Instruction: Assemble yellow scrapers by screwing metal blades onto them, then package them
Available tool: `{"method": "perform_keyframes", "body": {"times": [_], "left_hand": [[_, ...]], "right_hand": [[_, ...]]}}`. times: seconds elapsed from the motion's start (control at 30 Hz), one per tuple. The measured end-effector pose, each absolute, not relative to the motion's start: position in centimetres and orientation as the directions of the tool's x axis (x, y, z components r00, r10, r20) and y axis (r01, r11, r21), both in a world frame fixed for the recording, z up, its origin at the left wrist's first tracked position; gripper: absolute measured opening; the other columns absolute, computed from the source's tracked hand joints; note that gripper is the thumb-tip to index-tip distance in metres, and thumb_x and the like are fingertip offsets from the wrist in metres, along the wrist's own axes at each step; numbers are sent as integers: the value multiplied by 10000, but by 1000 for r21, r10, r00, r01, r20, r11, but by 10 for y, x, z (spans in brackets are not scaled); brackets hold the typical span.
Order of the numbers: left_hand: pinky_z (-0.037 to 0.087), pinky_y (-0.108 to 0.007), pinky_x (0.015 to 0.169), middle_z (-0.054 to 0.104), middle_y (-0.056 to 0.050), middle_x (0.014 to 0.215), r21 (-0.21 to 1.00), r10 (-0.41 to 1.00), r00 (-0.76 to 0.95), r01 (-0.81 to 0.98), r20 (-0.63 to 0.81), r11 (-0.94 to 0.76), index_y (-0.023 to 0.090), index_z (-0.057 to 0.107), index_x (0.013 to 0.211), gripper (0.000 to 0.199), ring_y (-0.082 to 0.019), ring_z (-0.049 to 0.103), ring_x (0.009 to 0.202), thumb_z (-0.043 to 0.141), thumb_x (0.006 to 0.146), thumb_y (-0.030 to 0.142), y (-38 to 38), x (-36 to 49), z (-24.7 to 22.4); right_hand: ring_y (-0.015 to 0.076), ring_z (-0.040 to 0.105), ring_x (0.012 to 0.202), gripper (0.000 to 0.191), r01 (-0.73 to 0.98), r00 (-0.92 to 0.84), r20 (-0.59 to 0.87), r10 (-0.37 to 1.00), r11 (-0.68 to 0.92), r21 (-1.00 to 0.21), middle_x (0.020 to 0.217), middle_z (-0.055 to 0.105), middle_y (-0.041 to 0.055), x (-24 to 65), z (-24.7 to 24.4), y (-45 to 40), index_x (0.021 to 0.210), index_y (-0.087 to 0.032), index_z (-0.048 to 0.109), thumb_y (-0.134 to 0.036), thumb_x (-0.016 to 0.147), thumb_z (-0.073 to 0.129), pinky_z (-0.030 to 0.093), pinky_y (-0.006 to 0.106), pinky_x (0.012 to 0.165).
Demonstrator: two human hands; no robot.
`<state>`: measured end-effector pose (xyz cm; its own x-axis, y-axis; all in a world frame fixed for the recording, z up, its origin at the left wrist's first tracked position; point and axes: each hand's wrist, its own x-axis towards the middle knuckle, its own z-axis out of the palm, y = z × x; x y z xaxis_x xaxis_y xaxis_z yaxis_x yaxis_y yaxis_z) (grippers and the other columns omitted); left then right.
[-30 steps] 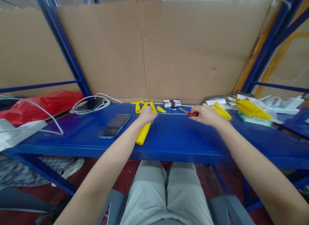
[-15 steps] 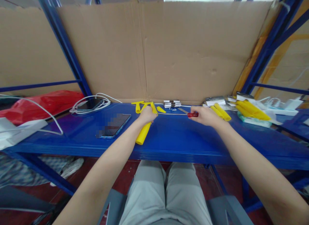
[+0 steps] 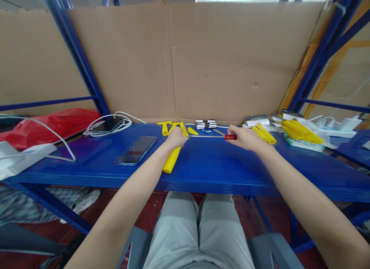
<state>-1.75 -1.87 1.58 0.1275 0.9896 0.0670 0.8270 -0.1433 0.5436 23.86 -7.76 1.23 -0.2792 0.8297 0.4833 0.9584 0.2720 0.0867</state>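
My left hand [image 3: 177, 137] is closed around a yellow plastic handle [image 3: 171, 161], whose thick round end points toward me and rests low over the blue table. In my right hand [image 3: 243, 137] is a screwdriver [image 3: 230, 137] with a red grip, its long thin shaft lying level to the left. The shaft's tip meets the yellow piece beside my left fingers; the exact contact is too small to make out. Behind my left hand lie yellow T-shaped parts [image 3: 164, 128] and a small yellow wedge-like piece [image 3: 192, 131]. Small screws [image 3: 206, 130] and a flat metal blade [image 3: 219, 132] are nearby.
Stacked white-and-black packs [image 3: 206, 124] stand against the cardboard wall [image 3: 225, 61]. More yellow handles [image 3: 266, 134] and a yellow bundle [image 3: 302, 131] lie at right. A phone [image 3: 138, 150], a coiled white cable [image 3: 124, 124] and a red bag [image 3: 54, 124] occupy the left side.
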Motion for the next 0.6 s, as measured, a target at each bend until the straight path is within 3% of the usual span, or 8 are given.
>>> {"method": "perform_keyframes", "body": {"times": [0.33,0.6], "left_hand": [[499,-253,548,663,-122,690,511,991,112,849,80,-137,54,626,817,160,-196,653,608,515,742,141,-18,-18,17],[498,-257,550,658,-112,679,523,991,109,842,75,-132,63,624,852,180,-201,652,603,538,737,171,-14,-19,13]], "right_hand": [[174,601,640,148,938,-321,432,843,346,22,757,685,31,241,13,-77,824,-224,605,-356,824,540,360,256,568],[161,576,601,63,951,-303,423,854,297,81,699,653,15,236,11,-78,783,-215,546,-277,798,550,337,245,538]]}}
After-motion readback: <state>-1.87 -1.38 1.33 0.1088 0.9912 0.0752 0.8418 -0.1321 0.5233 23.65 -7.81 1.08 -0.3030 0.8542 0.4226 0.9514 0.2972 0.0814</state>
